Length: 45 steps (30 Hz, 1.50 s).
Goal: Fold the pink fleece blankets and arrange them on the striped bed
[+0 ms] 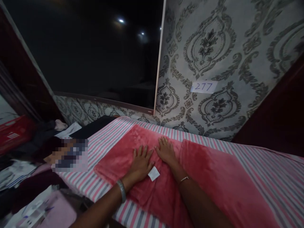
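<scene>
A pink-red plush garment lies spread over a striped cloth, with a seam or fold running down its middle. My left hand rests palm down on its left part, fingers spread. Just right of the left thumb a small white tag lies on the plush. Farther up, my right hand is flat on the garment beside the fold, fingers stretched out. Neither hand holds anything. The garment's near edge runs out of view at the bottom.
A large dark television hangs behind the table. A paper marked 277 is on the patterned wall. At left are a black flat object, a red bag and a pink item among clutter.
</scene>
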Available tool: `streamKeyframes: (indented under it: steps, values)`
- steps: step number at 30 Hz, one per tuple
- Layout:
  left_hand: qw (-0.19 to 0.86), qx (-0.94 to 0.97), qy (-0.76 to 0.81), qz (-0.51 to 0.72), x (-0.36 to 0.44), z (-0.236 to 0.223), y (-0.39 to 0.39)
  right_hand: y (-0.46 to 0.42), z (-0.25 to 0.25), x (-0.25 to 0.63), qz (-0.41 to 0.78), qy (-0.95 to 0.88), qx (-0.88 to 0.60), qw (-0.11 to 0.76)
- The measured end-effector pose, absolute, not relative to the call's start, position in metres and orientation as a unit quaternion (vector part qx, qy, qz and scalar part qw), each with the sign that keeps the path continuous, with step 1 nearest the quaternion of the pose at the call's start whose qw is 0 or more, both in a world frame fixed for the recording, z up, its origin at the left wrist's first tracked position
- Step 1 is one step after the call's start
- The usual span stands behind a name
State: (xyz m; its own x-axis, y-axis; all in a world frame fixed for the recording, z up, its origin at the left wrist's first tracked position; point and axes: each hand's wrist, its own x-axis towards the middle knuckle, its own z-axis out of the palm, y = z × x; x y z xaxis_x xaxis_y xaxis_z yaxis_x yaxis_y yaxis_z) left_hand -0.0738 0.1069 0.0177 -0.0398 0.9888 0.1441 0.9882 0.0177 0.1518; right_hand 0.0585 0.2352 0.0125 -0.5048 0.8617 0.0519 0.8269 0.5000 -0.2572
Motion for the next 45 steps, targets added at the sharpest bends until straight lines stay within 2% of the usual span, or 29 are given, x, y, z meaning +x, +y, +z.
streamKeyframes:
  steps: [3,6,12,16,22,29,33,38,41,45]
  values:
    - [0.055,0.700,0.707,0.088,-0.087,0.039,0.128,0.236,0.015,0.058,0.108,-0.859,-0.491,0.094]
    - [0.049,0.716,0.691,0.086,-0.098,0.054,0.166,0.236,0.017,0.057,0.105,-0.859,-0.492,0.093]
    - [0.052,0.776,0.627,0.047,-0.114,0.035,0.219,0.236,0.014,0.057,0.100,-0.861,-0.492,0.075]
    - [0.032,0.772,0.632,0.052,-0.153,0.030,0.221,0.237,0.013,0.058,0.104,-0.862,-0.490,0.074]
    - [0.041,0.632,0.772,0.059,-0.225,0.031,0.218,0.238,0.011,0.057,0.106,-0.861,-0.492,0.079]
    - [0.044,0.621,0.781,0.051,-0.218,0.043,0.214,0.237,0.015,0.059,0.092,-0.863,-0.494,0.062]
    - [0.023,0.645,0.763,0.042,-0.192,0.053,0.186,0.236,0.015,0.060,0.086,-0.864,-0.493,0.062]
    - [0.043,0.726,0.681,0.086,-0.120,0.028,0.093,0.236,0.016,0.061,0.083,-0.864,-0.493,0.059]
    - [0.095,0.762,0.629,0.121,-0.079,0.021,0.039,0.238,0.013,0.060,0.085,-0.865,-0.491,0.058]
    - [0.188,0.800,0.545,0.167,-0.070,0.043,0.018,0.240,0.008,0.061,0.090,-0.864,-0.491,0.061]
